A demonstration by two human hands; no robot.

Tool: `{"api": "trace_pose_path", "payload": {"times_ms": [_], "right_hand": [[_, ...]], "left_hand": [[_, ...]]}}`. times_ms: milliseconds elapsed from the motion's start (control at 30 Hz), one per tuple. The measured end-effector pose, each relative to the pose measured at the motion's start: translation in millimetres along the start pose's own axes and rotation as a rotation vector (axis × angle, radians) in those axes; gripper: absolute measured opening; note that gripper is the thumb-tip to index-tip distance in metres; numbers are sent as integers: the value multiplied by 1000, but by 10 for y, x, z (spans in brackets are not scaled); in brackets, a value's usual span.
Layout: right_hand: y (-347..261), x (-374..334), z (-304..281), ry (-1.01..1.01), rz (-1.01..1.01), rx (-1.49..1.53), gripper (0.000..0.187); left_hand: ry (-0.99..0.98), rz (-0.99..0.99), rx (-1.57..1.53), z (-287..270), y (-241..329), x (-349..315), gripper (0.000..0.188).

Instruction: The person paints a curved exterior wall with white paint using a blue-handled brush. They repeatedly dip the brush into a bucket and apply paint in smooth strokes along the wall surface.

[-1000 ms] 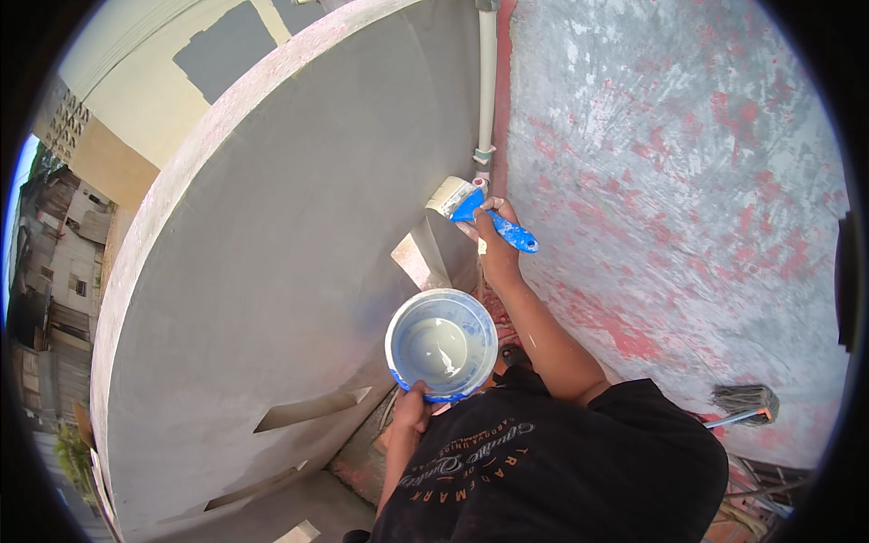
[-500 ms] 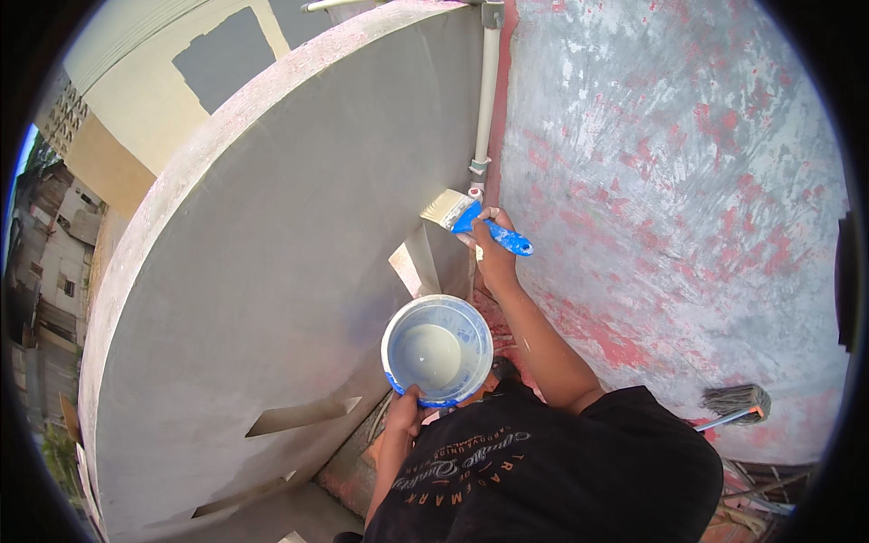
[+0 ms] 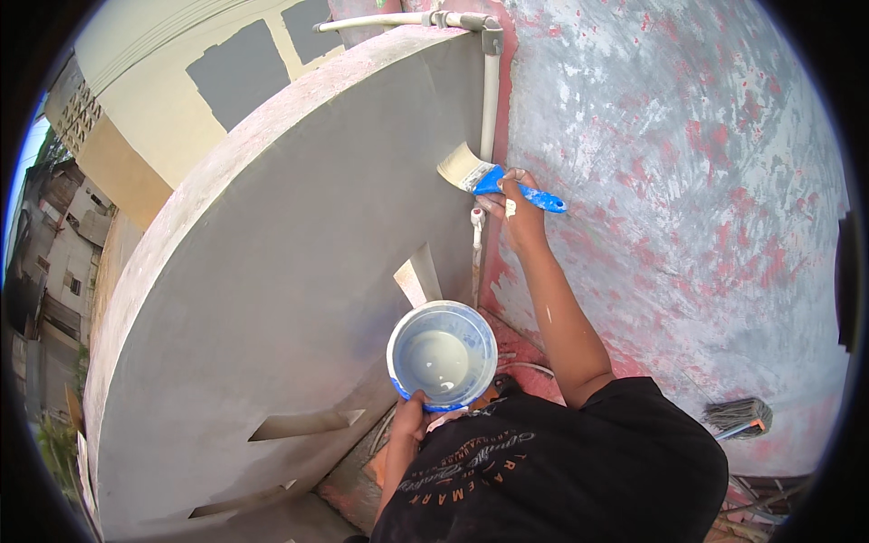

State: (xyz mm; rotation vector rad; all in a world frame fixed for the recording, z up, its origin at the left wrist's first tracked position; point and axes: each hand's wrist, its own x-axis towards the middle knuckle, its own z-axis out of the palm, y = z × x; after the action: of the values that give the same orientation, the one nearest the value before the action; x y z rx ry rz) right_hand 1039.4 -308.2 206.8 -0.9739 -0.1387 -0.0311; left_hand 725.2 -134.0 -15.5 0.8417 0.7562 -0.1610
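My right hand (image 3: 518,210) is closed round the blue handle of a wide paintbrush (image 3: 487,180). Its pale bristles are bent against the grey wall (image 3: 299,226), close to the white pipe. Low in front of my body, my left hand (image 3: 409,418) grips the rim of a round plastic bucket (image 3: 489,337), thumb over the edge. Pale, thin paint lies in the bottom of the bucket, and blue smears mark its rim. Paint spots show on my right hand and forearm.
A white pipe (image 3: 490,104) with a small tap (image 3: 477,217) runs down the corner. Slot openings (image 3: 303,424) pierce the grey wall. To the right stands a patchy grey and red wall (image 3: 652,226), with a broom head (image 3: 738,418) against it. A hose (image 3: 529,366) lies on the floor.
My right hand has moved the paintbrush up and slightly right along the wall, and its bristles now bend more. The bucket stays in my left hand. The view has shifted a little.
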Motion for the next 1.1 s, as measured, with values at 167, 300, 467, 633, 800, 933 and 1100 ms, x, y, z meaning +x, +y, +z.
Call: {"api": "trace_pose_path", "payload": {"times_ms": [167, 300, 467, 633, 800, 933, 1100], "right_hand": [[-432, 210, 249, -61, -121, -45, 11], [-979, 519, 771, -185, -355, 124, 12], [-1029, 437, 666, -215, -417, 195, 15], [-599, 73, 312, -50, -112, 32, 17], [-845, 370, 598, -172, -273, 189, 21], [-1122, 549, 879, -189, -349, 248, 17], [-1008, 223, 648, -47, -290, 271, 18]], "left_hand": [[40, 35, -22, 22, -43, 126, 49], [21, 43, -36, 104, -3, 154, 50], [38, 58, -31, 224, 31, 90, 52], [51, 54, -45, 285, 7, 84, 50], [46, 51, -22, 343, 30, 114, 48], [31, 50, -27, 417, 88, 134, 47], [70, 53, -1, 476, 123, 87, 49]]}}
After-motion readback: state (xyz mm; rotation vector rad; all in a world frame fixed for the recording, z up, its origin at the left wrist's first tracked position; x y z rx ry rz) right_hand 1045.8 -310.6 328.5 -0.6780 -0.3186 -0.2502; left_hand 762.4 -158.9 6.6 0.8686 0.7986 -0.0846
